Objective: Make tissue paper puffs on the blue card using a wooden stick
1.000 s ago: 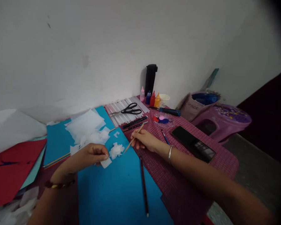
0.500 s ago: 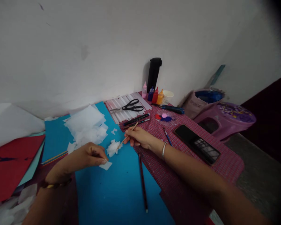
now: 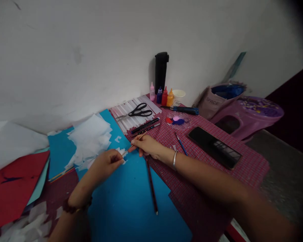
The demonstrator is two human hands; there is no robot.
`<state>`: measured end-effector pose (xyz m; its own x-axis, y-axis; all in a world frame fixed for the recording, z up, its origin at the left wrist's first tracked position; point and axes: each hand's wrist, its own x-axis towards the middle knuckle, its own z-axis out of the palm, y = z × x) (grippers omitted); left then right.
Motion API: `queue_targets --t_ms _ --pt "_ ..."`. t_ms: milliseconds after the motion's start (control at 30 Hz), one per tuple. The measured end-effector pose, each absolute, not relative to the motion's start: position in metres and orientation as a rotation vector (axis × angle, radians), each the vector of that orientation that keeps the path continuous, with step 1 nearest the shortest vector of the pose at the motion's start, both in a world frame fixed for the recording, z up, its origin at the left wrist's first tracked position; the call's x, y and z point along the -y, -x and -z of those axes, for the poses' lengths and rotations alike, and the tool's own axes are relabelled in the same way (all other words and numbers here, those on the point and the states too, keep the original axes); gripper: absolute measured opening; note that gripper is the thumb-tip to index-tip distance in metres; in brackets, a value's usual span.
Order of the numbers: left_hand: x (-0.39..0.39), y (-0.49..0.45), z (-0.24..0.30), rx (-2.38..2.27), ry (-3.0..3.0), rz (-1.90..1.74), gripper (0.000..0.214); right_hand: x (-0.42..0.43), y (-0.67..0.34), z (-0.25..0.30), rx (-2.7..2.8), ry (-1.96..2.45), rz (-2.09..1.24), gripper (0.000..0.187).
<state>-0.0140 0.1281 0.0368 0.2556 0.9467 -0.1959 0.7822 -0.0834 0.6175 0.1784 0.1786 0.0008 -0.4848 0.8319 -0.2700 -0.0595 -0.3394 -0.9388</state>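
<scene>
My right hand (image 3: 147, 146) is closed around a thin wooden stick (image 3: 135, 143) whose tip points left, toward my left hand. My left hand (image 3: 108, 163) pinches small white tissue paper pieces (image 3: 121, 152) over a blue paper sheet (image 3: 131, 208), right at the stick's tip. The two hands almost touch. A pile of white tissue squares (image 3: 91, 137) lies just behind my left hand. A dark pencil (image 3: 151, 188) lies on the blue sheet below my right hand.
Scissors (image 3: 138, 111) rest on white strips. Behind them stand small paint bottles (image 3: 164, 96), a black flask (image 3: 161, 70) and a cup. A paint palette (image 3: 176, 121), a thin brush, pens and a phone (image 3: 214, 147) lie on the red checked cloth. Red paper (image 3: 12, 181) lies left, a purple stool (image 3: 247, 114) right.
My left hand moved up and right with its white piece and met the stick's tip. The crumpled tissue that lay between the hands is now at my left fingertips. The camera shifted.
</scene>
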Motion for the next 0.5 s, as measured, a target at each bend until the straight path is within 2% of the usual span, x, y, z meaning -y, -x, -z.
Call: queue_targets --t_ms 233,500 --pt "-0.136 0.015 -0.018 -1.716 -1.641 -0.512 0.029 -0.176 -0.177 -0.005 1.228 1.079 -1.879 0.019" --pt "-0.133 0.013 -0.025 -1.671 -1.516 -0.582 0.034 -0.177 -0.175 -0.001 1.196 1.063 -1.857 0.018"
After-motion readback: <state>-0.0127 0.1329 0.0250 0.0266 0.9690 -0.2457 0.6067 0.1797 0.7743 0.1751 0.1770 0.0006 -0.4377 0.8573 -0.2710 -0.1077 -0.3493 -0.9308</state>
